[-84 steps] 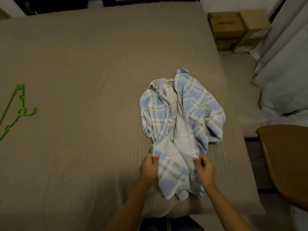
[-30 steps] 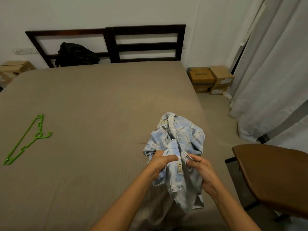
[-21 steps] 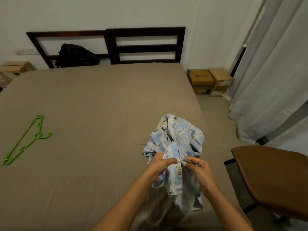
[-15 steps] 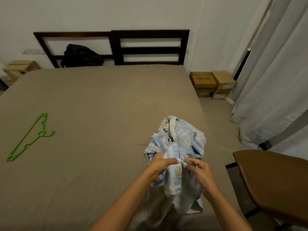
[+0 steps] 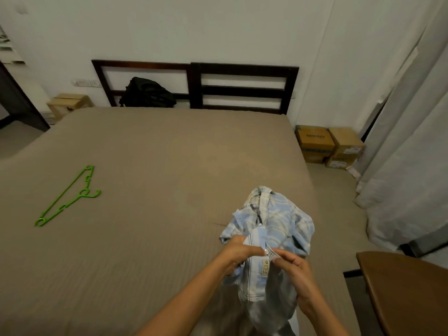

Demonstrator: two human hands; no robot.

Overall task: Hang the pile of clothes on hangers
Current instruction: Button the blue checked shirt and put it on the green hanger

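Head view: we see a taupe bed (image 5: 157,226), dark headboard (image 5: 242,69), cardboard boxes (image 5: 315,144), green hanger (image 5: 68,197). Our left hand (image 5: 242,251) and right hand (image 5: 293,265) still pinch the plaid shirt (image 5: 278,219) near the bed's right edge.

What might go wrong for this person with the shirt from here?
The plaid shirt is bunched up, and the left hand and right hand pinch it near a button, so a sleeve may tangle. Its lower part dangles by the near edge of the bed and might slide off. The green hanger lies far left, likely a stretch.
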